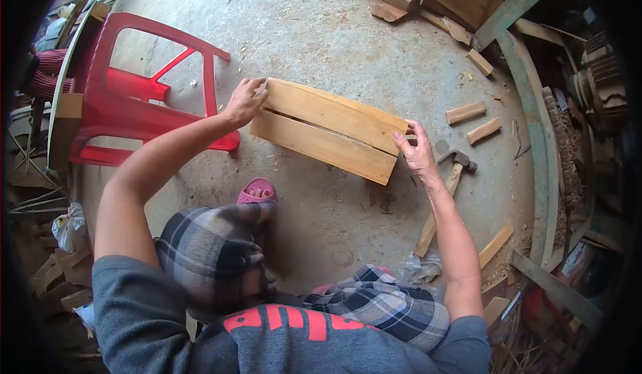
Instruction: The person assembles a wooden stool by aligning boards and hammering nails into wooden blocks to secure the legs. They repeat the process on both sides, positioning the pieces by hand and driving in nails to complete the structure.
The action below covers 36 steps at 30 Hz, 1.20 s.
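Two planks lie edge to edge on the concrete floor (pixel 321 33), a narrow gap showing between them. Their long axis runs from about 10 o'clock to 4 o'clock in the head view. The upper board (pixel 334 112) sits on the 1 o'clock side of the lower board (pixel 321 145). The pair lies ahead of the squatting person, spanning both hands, so neither arm is clearly nearer. The left hand (pixel 244 100) is at the 10 o'clock end, its fingers curled together over the upper board's corner. The right hand (pixel 418 150) is at the 4 o'clock end. Its thumb rests on the upper board's face and its fingers wrap round the end grain; how firmly they pinch cannot be told. Neither hand visibly touches the lower board. A hammer (pixel 447 190) lies on the floor just beside the right wrist, at its 3 o'clock, untouched. A red plastic chair (pixel 127 110) lies tipped at 9 o'clock of the left hand, and two wood blocks (pixel 466 112) lie at 2 o'clock of the right hand.
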Available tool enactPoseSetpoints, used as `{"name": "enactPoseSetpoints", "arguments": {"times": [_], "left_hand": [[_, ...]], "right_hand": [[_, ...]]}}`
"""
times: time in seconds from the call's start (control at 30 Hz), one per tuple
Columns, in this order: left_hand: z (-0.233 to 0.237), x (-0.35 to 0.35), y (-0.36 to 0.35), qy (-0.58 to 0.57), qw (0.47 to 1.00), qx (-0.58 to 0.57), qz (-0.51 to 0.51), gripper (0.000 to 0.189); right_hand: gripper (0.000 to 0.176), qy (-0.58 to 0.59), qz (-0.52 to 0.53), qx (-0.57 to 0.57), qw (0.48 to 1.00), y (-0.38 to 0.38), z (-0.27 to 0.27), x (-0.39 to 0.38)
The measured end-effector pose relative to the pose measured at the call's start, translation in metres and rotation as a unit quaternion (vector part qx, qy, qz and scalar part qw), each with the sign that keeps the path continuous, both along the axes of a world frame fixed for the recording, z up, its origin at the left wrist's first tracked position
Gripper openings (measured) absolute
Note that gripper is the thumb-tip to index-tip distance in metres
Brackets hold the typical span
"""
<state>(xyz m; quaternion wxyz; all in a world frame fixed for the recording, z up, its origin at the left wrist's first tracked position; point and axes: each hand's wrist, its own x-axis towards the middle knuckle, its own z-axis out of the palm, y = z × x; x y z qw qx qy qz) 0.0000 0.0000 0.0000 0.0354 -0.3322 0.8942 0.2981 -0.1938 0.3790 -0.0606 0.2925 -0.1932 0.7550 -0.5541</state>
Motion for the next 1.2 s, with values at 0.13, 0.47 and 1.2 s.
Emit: {"name": "enactPoseSetpoints", "arguments": {"times": [0.13,0.47,1.2], "left_hand": [[-0.017,0.046,-0.02,0.101,0.962,0.217,0.134,0.034],[-0.045,-0.014,-0.05,0.179,0.946,0.268,0.031,0.033],[-0.034,-0.041,-0.063,0.056,0.932,0.356,-0.042,0.028]], "right_hand": [[0.046,-0.02,0.046,0.051,0.997,-0.014,0.022,0.016],[0.051,-0.079,0.082,0.142,0.983,-0.011,0.038,-0.001],[0.064,-0.092,0.057,0.184,0.977,-0.011,0.043,0.006]]}}
